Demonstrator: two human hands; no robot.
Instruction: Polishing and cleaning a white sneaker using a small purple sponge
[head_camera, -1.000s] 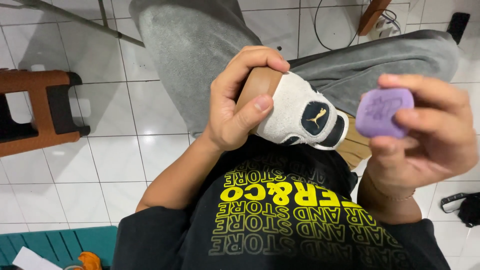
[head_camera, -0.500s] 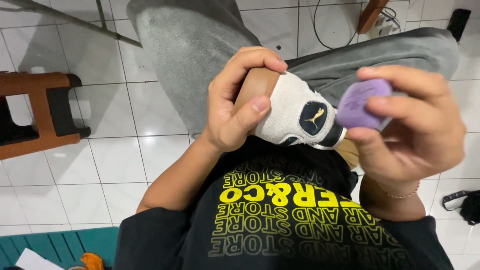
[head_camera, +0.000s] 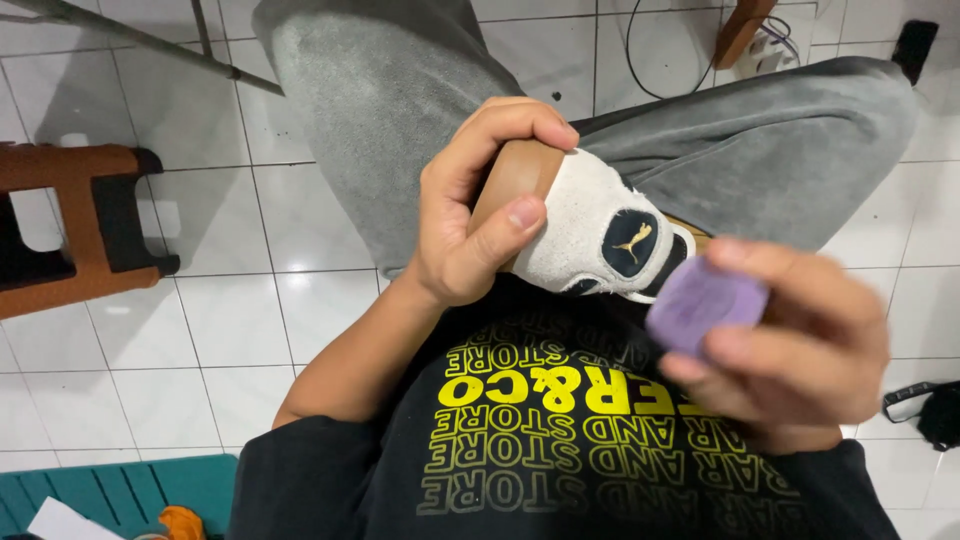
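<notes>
Shoe (head_camera: 590, 225) lies on lap, long axis slanting from upper left toward right hand; left hand (head_camera: 480, 205) wraps its brown sole end. Right hand (head_camera: 790, 340) pinches purple block (head_camera: 705, 305) just beside shoe's near end.

The left hand (head_camera: 470, 225) grips a white shoe (head_camera: 590, 235) by its brown sole, heel patch facing up. At 3 o'clock from it, the right hand (head_camera: 790, 340) pinches 1 purple block (head_camera: 700, 305) touching the shoe's heel, over grey trousers (head_camera: 400, 100).
</notes>
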